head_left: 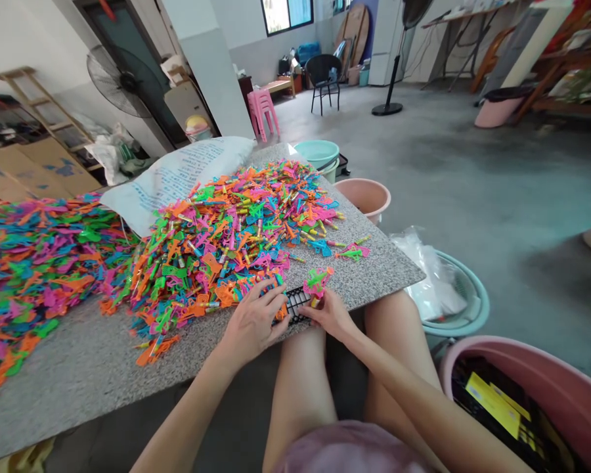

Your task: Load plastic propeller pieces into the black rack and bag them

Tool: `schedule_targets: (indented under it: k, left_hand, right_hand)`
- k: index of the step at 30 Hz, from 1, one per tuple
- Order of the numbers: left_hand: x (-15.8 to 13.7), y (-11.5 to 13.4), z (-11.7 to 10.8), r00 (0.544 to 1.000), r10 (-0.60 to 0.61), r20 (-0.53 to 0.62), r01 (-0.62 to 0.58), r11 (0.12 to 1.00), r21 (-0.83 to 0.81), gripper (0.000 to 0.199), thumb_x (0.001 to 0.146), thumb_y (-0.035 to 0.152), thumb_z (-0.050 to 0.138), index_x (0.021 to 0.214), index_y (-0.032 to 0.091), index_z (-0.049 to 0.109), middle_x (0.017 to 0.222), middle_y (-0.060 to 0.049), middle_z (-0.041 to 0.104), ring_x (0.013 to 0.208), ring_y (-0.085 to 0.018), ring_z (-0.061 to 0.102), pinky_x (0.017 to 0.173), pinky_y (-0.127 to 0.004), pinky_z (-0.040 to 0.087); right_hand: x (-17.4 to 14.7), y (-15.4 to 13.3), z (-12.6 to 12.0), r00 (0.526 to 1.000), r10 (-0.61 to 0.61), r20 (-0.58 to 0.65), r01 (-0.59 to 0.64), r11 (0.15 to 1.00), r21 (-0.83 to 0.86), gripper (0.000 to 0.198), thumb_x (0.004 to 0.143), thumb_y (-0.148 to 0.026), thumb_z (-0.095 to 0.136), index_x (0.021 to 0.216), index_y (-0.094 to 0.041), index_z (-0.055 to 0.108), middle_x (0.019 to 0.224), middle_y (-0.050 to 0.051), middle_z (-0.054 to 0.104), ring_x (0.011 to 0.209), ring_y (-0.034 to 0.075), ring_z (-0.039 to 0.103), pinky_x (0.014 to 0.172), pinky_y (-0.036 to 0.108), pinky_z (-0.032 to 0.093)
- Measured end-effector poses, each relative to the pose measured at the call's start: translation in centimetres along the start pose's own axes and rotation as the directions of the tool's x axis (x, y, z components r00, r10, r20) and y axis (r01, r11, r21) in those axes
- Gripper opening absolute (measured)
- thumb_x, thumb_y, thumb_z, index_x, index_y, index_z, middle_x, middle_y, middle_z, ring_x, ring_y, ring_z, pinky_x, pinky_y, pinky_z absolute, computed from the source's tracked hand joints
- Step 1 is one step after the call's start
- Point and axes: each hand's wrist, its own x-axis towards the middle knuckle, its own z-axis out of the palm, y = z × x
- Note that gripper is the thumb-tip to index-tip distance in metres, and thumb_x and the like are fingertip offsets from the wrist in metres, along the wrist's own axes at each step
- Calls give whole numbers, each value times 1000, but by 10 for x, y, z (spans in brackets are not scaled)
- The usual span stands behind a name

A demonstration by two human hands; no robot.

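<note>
black is the colour of the tray (298,303), on the counter (379,272) between both hands; its long side looks to run left to right. the right hand (333,318), by its right end, pinches pink and green toys (316,282) in a tight grip. the left hand (256,322) lies over its left end, fingers bent; i can't tell if it holds anything.

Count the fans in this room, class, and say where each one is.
2. One fan is at the upper left, in front of the dark door; the other fan stands right of the black chair, its top cut off. Others may be hidden.
</note>
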Motion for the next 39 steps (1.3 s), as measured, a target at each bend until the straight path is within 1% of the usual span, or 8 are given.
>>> schedule_targets:
  k: [3,5,12,17,21,29,35,39]
  left_hand:
    - [0,1,0,1000,-15,10,15,1000,5,21,88,25,56,106,16,64,126,-10,64,125,-30,47,105,-50,44]
    - [0,0,1,1000,-20,11,20,1000,9,21,88,25,56,106,16,64,126,-9,64,125,-29,47,105,-49,44]
    - [-1,0,4,1000,-26,-1,26,1000,-13,23,89,24,54,110,18,62,125,-8,64,126,-28,45,107,-49,42]
    - [-1,0,2,1000,-17,1,17,1000,2,22,91,29,53,107,17,63,126,-8,64,127,-29,45,107,-48,42]
    - [-1,-1,2,1000,-12,2,12,1000,1,26,90,27,55,113,17,62,127,-9,63,127,-29,46,106,-48,44]
    - [-1,0,1,999,-31,-23,31,999,5,48,90,27,55,136,16,45,116,-10,67,126,-29,47,103,-45,45]
    - [-3,-1,2,999,-37,5,36,999,19,49,90,27,55,137,15,45,115,-10,67,127,-29,45,103,-44,44]
    - [-4,-2,3,999,-39,2,39,999,18,53,90,29,57,139,14,43,113,-10,68,127,-29,45,104,-43,43]
  right_hand:
    - [-2,7,16,997,34,73,-47,982,184,28,74,-32,68,89,-22,47,74,-1,66,56,15,64,55,26,53]
    - [-3,8,23,993,24,117,-47,979,199,19,79,-29,62,88,-22,47,74,0,67,60,16,67,60,28,56]
    - [1,-10,13,987,60,146,-47,995,-88,12,78,-22,65,85,-19,56,56,-4,61,48,16,64,50,24,50]
    - [-1,-21,6,976,83,200,-30,967,-254,5,75,-19,66,75,-18,61,58,-3,62,41,14,58,42,22,43]
    - [-2,-27,9,983,64,172,-3,944,-331,8,73,-13,66,73,-18,59,54,-5,58,44,12,59,45,18,41]
    - [1,-28,9,973,85,213,-4,935,-354,10,72,-14,67,72,-18,57,60,-6,63,39,9,54,45,20,38]
    - [9,-25,11,990,-25,142,87,889,-449,15,66,-14,74,67,-17,60,57,-5,60,53,10,56,53,19,36]
    - [12,-29,4,961,41,275,58,937,-344,13,66,-15,73,65,-17,60,50,-7,54,45,11,56,48,19,36]
